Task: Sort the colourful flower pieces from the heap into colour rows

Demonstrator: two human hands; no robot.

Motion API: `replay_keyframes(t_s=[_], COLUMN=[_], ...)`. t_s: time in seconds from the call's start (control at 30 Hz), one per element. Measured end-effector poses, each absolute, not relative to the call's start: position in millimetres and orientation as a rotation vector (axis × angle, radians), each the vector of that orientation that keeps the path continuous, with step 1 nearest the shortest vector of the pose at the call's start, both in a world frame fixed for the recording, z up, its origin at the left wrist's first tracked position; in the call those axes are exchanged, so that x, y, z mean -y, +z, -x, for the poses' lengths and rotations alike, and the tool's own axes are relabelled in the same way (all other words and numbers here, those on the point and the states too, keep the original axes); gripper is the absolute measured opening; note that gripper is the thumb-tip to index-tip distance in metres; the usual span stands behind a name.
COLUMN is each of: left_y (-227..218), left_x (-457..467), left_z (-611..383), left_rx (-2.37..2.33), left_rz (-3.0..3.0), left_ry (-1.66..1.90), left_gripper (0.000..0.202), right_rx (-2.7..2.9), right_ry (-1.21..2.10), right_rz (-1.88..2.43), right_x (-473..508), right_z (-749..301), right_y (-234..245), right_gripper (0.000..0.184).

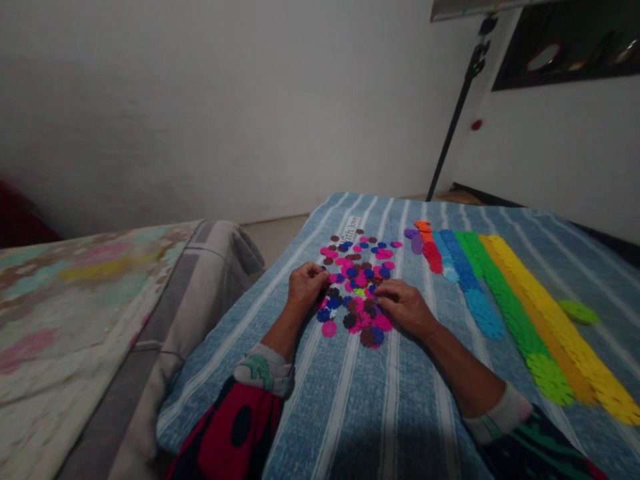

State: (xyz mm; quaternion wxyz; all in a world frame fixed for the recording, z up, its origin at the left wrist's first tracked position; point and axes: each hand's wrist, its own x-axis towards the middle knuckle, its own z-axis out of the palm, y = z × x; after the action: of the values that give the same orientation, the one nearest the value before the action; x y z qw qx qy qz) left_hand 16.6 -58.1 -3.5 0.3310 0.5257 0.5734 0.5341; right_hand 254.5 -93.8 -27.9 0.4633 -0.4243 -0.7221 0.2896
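Observation:
A loose pile of small notched discs (361, 305), mostly pink, dark blue and brown, lies on the blue striped cloth (310, 400). At the pile's left edge is my left hand (306, 288), its thumb and fingertips pinched together beside pink discs. What those fingers hold, if anything, is too small to make out. My right hand (404, 305) reaches in from the right side, fingers bent and closed at the tips over the discs. Its fingertips touch the pile, and whatever they grip is hidden. A lime green disc (360, 292) shows between the hands.
Sorted rows of overlapping discs lie to the right: purple (415, 241), red (432, 257), blue (463, 270), green (510, 307) and yellow (565, 320). A single green disc (578, 312) sits beyond them. Left stands another cloth-covered surface (90, 320); a black pole (455, 120) rises behind.

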Motion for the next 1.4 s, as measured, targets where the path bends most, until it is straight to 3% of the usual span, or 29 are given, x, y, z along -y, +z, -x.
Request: replay_keyframes(t_s=[0.13, 0.3, 0.7, 1.0, 1.4], left_y=[-4.1, -1.7, 5.3, 8.1, 7.9], left_x=[57.4, 59.6, 64.9, 77.3, 96.8], left_z=[-16.5, -17.7, -19.7, -43.3, -66.0], left_rx=[-1.497, -1.479, -1.431, -1.184, -1.019], left_rz=[-1.371, -1.36, -1.358, -1.46, -1.537], left_ry=[1.394, 1.392, 1.416, 1.231, 1.014], left_gripper=[0.017, 0.018, 0.022, 0.022, 0.02], right_rx=[2.08, 2.237, 1.737, 1.384, 1.285], right_ry=[0.659, 0.636, 1.012, 1.128, 1.219], right_rz=[0.983, 1.015, 1.013, 0.968, 0.97], right_x=[92.4, 91.8, 89.2, 81.5, 90.4], right_z=[-263.3, -268.7, -264.9, -256.0, -241.8], right_y=[-22.1, -21.3, -23.9, -28.7, -19.5], right_gripper=[0.027, 0.033, 0.005, 0.02, 0.019])
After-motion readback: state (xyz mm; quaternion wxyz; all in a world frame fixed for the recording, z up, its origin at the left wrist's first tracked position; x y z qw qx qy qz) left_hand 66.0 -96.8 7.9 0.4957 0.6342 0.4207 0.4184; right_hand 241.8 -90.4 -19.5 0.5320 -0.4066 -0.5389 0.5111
